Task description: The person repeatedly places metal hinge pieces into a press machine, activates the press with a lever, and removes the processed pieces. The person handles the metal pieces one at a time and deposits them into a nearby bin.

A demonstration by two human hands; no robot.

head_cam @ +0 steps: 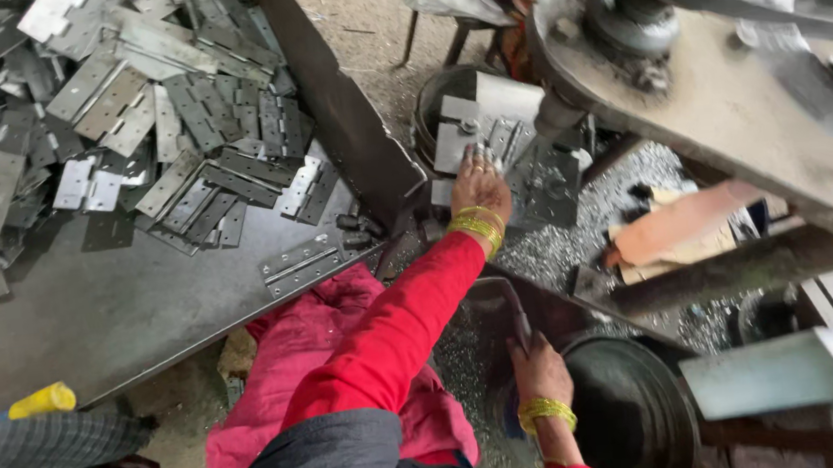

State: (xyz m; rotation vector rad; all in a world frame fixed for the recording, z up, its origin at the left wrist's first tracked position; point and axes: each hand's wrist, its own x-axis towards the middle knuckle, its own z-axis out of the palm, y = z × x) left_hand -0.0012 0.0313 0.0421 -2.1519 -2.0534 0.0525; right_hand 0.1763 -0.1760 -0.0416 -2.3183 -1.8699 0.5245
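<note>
My left hand (479,186), in a red sleeve with gold bangles, reaches forward to the bed of a press machine. Its fingers rest on a grey metal hinge (482,140) lying on the die block, gripping its near edge. Lower and closer to me, my right hand (540,366), also with gold bangles, is closed around a dark metal lever (517,313) that rises beside a round dark tub (643,415).
A large heap of grey hinges (134,108) covers a steel table (122,310) on the left, with one hinge (301,264) near its edge. The press frame (726,96) overhangs the right. Metal chips (578,240) litter the floor. A yellow object (41,400) lies bottom left.
</note>
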